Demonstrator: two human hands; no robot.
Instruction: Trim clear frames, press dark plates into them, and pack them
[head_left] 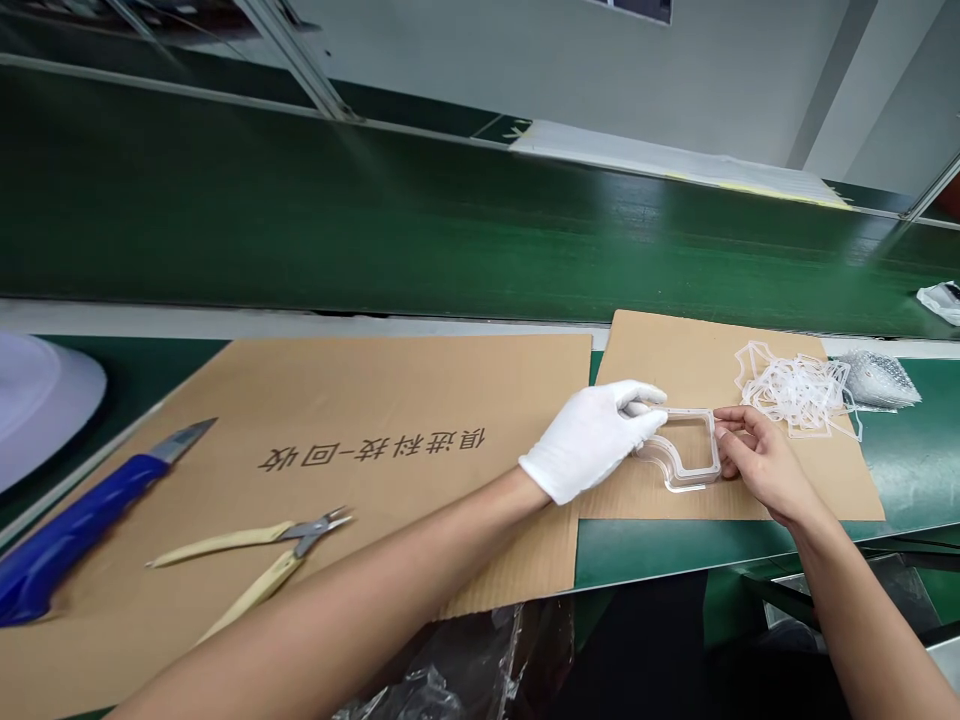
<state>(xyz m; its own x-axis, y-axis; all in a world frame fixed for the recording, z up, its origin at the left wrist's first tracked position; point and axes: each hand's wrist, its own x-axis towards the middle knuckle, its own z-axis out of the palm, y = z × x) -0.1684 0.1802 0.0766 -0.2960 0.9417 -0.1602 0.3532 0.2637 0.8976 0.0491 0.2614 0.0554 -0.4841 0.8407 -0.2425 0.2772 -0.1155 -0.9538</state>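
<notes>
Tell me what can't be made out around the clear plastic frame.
Head view:
The clear plastic frame: its ends are hidden by the gloved left hand and the right hand.
The tangle of clear plastic strips: pieces too fine to count.
The blue-handled utility knife: handle cut off by the left edge.

To my left, a blue utility knife (pixel 82 525) and yellow-handled side cutters (pixel 296 535) lie on a brown cardboard sheet (pixel 420 400), with the green conveyor belt (pixel 450 230) beyond.
</notes>
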